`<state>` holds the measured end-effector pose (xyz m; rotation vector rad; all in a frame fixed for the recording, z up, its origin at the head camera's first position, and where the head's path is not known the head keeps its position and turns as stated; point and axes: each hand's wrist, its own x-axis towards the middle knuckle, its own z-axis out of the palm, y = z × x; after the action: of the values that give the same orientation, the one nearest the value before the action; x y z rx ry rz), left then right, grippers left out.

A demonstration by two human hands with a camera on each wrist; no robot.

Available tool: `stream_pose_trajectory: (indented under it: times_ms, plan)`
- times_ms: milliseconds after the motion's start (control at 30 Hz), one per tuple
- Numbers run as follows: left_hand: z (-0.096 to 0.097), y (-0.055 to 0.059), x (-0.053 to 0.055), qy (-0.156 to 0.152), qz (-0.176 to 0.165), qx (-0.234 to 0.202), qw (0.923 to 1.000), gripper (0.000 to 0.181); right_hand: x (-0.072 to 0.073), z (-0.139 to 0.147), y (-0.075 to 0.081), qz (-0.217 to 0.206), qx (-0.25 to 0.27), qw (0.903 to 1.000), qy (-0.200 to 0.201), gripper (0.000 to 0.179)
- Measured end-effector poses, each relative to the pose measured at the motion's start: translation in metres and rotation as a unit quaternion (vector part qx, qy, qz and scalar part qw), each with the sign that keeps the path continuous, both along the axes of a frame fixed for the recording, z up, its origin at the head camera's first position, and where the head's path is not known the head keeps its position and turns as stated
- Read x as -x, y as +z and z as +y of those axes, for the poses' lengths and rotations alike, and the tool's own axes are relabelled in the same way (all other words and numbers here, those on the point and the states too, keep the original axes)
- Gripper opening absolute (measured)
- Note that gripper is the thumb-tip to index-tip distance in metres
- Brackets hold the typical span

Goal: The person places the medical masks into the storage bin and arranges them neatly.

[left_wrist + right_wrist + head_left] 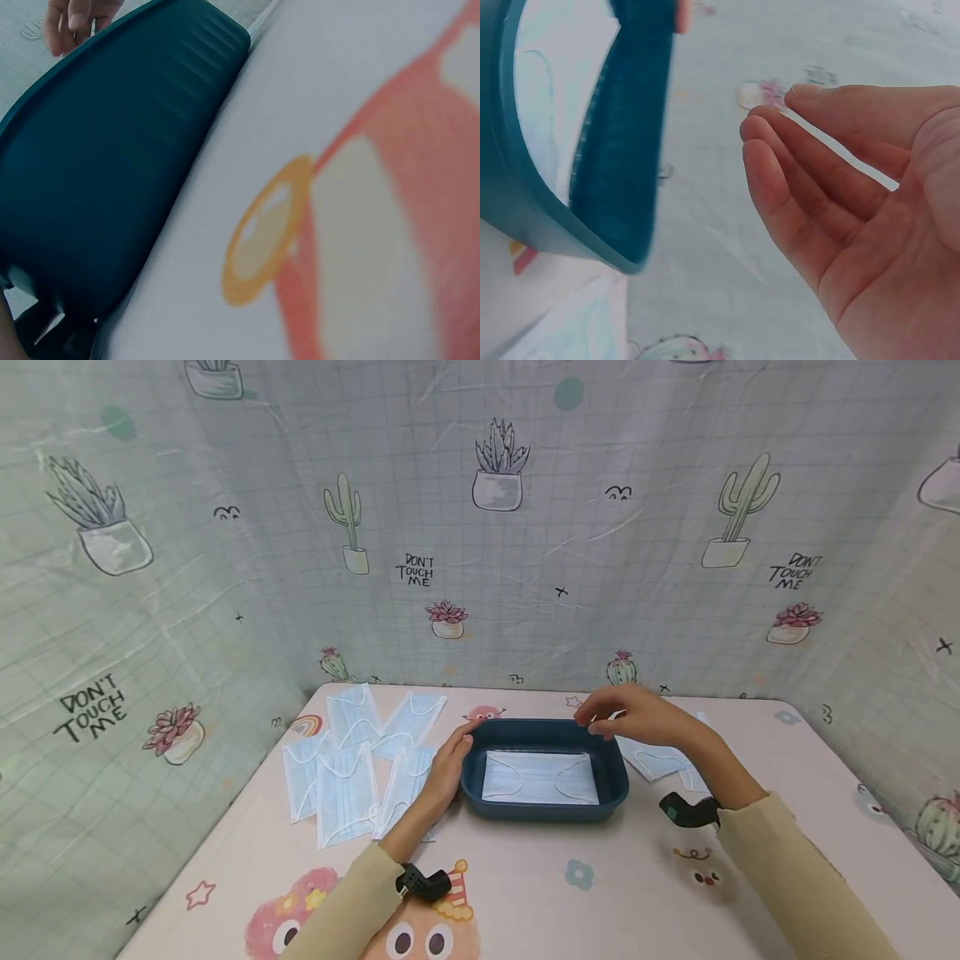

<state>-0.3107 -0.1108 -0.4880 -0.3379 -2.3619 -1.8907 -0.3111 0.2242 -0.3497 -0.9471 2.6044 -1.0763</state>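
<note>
Hovering near bin (pixel 543 812): right hand (pixel 632 713) (loosely curved).

The left arm (pixel 351 903) reaches in from the near side, its hand (pixel 446 767) slanting far and slightly right, fingers extended. The right arm (pixel 798 872) angles leftward from the near right; the right hand (pixel 636 717) points left, fingers loosely bent, thumb near the fingertips.

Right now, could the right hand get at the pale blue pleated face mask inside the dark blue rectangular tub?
Probably yes: the right hand is empty and near the open-topped tub, and nothing visible covers the mask.
</note>
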Motion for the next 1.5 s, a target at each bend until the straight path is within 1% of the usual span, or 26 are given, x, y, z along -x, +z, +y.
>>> stream_pose_trajectory:
  times_ms: [100,200,367,433,533,633,700,833,933,1033,1233,1367,1500]
  plan:
    - [0.000,-0.002,0.000,0.002,0.001,0.002,1.0000,0.044,-0.009,0.011,0.003,0.021,0.008,0.9997,-0.013,0.023]
    - [0.000,-0.005,-0.002,-0.001,-0.001,0.002,1.0000,0.045,-0.016,0.021,0.003,0.031,0.009,0.9988,-0.035,0.023]
    - [0.002,-0.008,-0.003,-0.014,-0.001,-0.002,0.9999,0.046,-0.026,0.039,-0.001,0.029,0.021,0.9967,-0.072,0.024]
    - [0.003,-0.009,-0.003,-0.018,-0.001,-0.004,0.9998,0.046,-0.027,0.046,-0.002,0.026,0.028,0.9959,-0.082,0.025]
    - [0.003,-0.008,-0.002,-0.020,-0.010,-0.002,0.9998,0.046,-0.029,0.055,-0.003,0.019,0.039,0.9951,-0.089,0.026]
    - [0.004,-0.003,-0.003,-0.024,-0.018,0.006,0.9995,0.046,-0.030,0.062,-0.005,0.017,0.041,0.9944,-0.096,0.026]
    - [0.004,0.003,-0.006,-0.030,-0.020,0.008,0.9993,0.045,-0.029,0.066,-0.007,0.015,0.041,0.9940,-0.100,0.027]
    - [0.004,0.022,-0.018,-0.040,-0.018,0.006,0.9990,0.044,-0.029,0.075,-0.010,0.010,0.039,0.9927,-0.114,0.030]
    - [0.006,0.030,-0.025,-0.038,-0.008,0.001,0.9992,0.044,-0.030,0.082,-0.012,0.012,0.042,0.9914,-0.124,0.030]
    - [0.008,0.032,-0.026,-0.034,-0.002,-0.006,0.9994,0.043,-0.031,0.090,-0.013,0.019,0.048,0.9901,-0.130,0.030]
    - [0.009,0.028,-0.022,-0.020,-0.008,-0.025,0.9994,0.043,-0.030,0.101,-0.013,0.027,0.059,0.9880,-0.141,0.030]
    - [0.006,0.028,-0.022,-0.016,-0.009,-0.023,0.9996,0.043,-0.025,0.107,-0.014,0.027,0.070,0.9878,-0.136,0.030]
    - [0.002,0.032,-0.023,-0.018,-0.008,-0.011,0.9997,0.043,-0.020,0.114,-0.015,0.031,0.086,0.9871,-0.131,0.030]
